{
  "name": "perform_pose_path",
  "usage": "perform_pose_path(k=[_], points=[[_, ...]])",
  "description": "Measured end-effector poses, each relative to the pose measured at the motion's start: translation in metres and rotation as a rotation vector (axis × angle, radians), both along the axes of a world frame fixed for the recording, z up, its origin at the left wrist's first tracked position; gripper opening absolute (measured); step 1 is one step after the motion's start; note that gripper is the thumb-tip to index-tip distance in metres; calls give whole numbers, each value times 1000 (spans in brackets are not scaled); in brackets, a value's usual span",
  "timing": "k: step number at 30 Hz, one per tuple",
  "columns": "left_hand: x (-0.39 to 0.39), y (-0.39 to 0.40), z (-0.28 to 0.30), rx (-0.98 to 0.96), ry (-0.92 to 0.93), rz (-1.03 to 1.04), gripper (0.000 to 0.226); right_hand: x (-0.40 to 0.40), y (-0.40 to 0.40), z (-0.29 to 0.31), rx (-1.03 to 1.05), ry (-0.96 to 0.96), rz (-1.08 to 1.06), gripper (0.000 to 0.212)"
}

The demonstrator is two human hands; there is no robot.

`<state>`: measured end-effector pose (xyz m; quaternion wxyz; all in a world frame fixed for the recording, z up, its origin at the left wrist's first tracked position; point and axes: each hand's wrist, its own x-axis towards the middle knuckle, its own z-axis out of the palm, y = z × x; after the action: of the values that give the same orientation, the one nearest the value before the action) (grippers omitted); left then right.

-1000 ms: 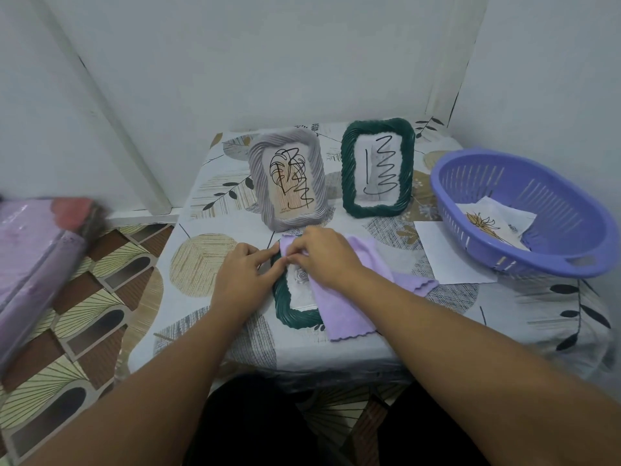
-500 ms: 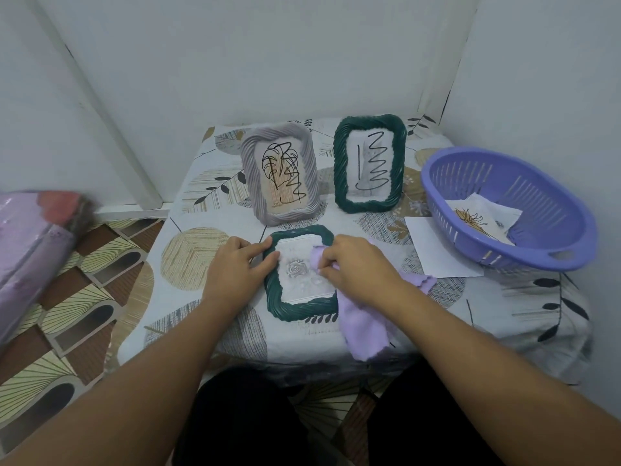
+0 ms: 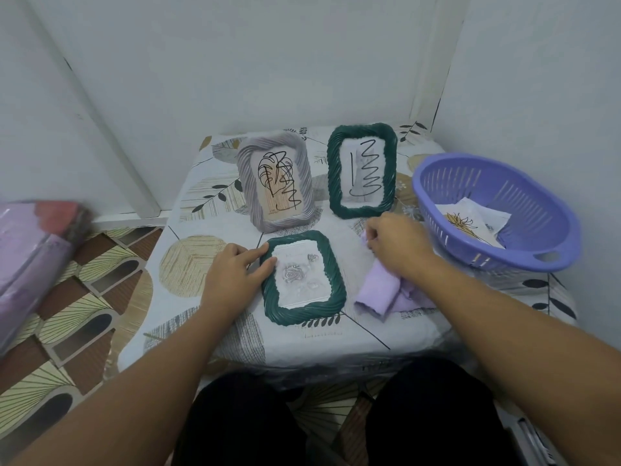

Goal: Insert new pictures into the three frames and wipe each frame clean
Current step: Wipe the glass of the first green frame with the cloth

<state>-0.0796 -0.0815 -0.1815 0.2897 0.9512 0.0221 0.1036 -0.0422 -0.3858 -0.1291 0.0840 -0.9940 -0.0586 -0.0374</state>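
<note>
Your surface is crowded: the basket sits just right of the flat green frame, and two scribbled frames stand just behind it. Your left hand rests flat-fingered on that frame's left edge. Your right hand pinches the purple cloth just right of it, so a careless swing could topple an upright frame.

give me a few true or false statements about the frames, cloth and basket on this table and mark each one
1. Two frames stand upright at the back. True: the grey frame and a green frame.
2. The flat green frame holds a rose picture. True.
3. The purple cloth lies on the flat frame's glass. False: it lies on the table right of that frame, pinched by the right hand.
4. The purple basket is empty. False: paper pictures lie in it.
5. The left hand is lifted off the frame. False: its fingers rest on the flat frame's left edge.
</note>
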Motion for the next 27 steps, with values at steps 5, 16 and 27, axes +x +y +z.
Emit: perform_pose_path(k=[5, 16, 27], points=[[-2, -2, 14, 46, 43, -35, 63, -13, 29, 11, -72, -91, 100, 33], [-3, -7, 58, -30, 476, 47, 52, -23, 70, 12, 535, 404, -74, 56], [-12, -22, 57, -371, 578, 140, 43, -16, 84, -3, 1249, 637, -370, 36]])
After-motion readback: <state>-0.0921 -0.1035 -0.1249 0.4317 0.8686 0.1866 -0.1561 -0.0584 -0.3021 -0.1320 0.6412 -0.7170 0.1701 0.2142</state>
